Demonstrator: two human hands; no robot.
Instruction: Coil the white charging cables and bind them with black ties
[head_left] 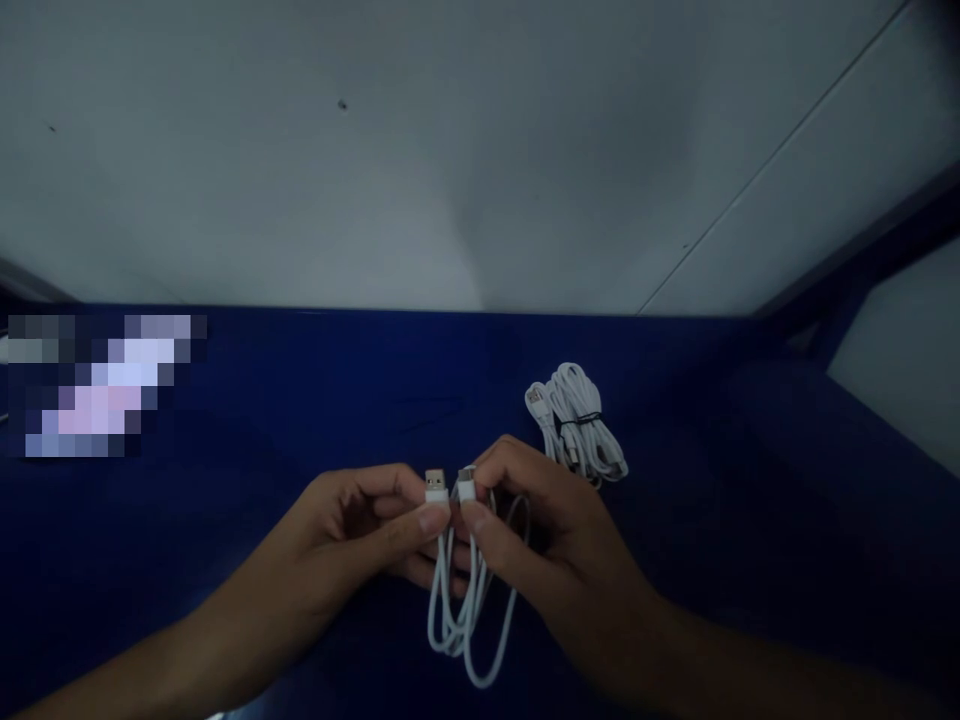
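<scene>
A loose white USB cable [469, 610] hangs in loops between my two hands over a dark blue table [300, 400]. My left hand [367, 530] pinches the wide USB plug [436, 485] between thumb and forefinger. Close beside it, my right hand [532, 520] pinches the narrower plug [466, 484] at the cable's other end. Both plugs point up and stand side by side, almost touching. Just behind my right hand lies a second white cable [576, 422], coiled into a bundle and bound by a dark tie.
A pale wall [450, 150] rises behind the table's far edge. At the far left of the table sits a blurred-out patch [105, 385]. A blue frame bar [862, 270] runs along the right side.
</scene>
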